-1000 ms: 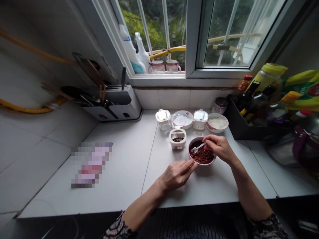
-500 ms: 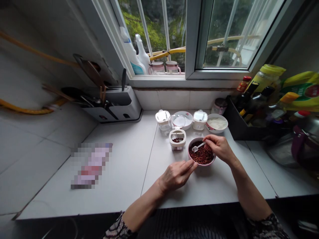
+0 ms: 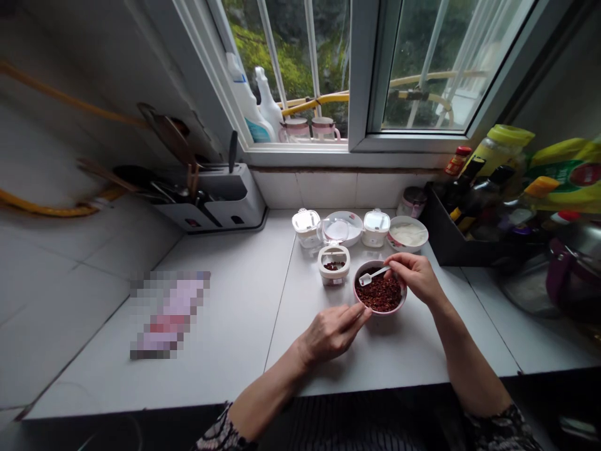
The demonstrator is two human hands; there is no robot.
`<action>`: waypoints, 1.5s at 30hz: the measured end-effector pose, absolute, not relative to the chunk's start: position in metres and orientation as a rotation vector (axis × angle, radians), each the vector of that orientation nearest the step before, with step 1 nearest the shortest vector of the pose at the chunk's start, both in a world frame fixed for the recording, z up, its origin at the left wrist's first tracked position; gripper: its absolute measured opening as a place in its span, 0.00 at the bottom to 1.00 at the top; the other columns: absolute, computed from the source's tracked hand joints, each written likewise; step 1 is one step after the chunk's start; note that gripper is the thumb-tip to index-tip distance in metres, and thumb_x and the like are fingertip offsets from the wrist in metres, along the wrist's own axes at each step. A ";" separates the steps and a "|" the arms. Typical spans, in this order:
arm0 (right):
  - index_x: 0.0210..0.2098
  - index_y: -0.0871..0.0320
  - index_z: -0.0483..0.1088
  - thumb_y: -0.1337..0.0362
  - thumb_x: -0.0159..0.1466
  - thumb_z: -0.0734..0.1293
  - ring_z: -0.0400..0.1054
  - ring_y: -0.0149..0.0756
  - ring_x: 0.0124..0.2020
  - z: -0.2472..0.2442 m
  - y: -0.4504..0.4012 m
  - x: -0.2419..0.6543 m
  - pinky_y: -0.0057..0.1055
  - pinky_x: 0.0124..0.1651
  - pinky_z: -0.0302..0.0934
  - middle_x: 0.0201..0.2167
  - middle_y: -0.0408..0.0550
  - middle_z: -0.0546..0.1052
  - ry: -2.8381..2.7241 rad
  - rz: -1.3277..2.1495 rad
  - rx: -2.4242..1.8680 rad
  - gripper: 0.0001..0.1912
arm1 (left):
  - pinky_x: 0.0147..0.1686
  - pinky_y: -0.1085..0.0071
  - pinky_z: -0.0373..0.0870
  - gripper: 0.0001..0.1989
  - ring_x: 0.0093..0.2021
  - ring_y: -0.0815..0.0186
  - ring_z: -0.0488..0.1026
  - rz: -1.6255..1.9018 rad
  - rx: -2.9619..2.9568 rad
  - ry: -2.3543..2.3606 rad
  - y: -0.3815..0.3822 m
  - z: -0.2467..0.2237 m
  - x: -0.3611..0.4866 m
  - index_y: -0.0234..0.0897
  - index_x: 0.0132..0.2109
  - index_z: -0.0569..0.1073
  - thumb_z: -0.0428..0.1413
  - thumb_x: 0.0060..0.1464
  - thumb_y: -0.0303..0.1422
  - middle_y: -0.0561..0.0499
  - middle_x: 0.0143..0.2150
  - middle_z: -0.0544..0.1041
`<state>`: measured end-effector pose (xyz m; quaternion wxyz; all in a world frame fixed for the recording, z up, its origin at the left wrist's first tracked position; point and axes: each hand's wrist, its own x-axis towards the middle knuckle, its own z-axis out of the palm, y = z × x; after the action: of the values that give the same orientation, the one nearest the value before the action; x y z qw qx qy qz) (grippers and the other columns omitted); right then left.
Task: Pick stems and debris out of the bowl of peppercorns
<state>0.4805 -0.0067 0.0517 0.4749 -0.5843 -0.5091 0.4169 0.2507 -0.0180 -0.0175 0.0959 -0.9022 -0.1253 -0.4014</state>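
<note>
A white bowl with a pink rim (image 3: 379, 289) stands on the white counter (image 3: 399, 357), filled with dark red chili flakes. My right hand (image 3: 416, 279) pinches a small white spoon (image 3: 373, 274), whose tip sits just over the flakes. The fingertips of my left hand (image 3: 333, 332) rest on the bowl's near left rim, apparently gripping it. To the left of the bowl stands a small square seasoning jar (image 3: 334, 266) with a few red flakes inside. Its clear lid (image 3: 334, 230) is tipped open behind it.
Behind the bowl are two lidded jars (image 3: 306, 227), a white dish (image 3: 345, 228) and a bowl of white paste (image 3: 407, 233). A dark tray of bottles (image 3: 462, 232) stands right, a utensil holder (image 3: 211, 200) back left, and a blurred package (image 3: 169, 316) lies left.
The spoon has risen slightly and tilted in my right hand. The whole view has drifted a little as my head moved. My left hand stays at the rim.
</note>
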 end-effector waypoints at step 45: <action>0.31 0.59 0.74 0.60 0.60 0.63 0.62 0.28 0.16 0.047 -0.011 0.477 0.25 0.19 0.55 0.20 0.44 0.76 -1.478 0.905 -1.476 0.10 | 0.28 0.70 0.75 0.15 0.32 0.67 0.76 -1.209 -2.689 -0.355 -0.018 -0.016 0.251 0.26 0.55 0.68 0.47 0.63 0.21 0.39 0.44 0.77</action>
<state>0.4766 -0.0108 0.0468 0.4192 -0.5887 -0.5895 0.3608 0.2511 -0.0181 -0.0163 0.0857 -0.9022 -0.1191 -0.4056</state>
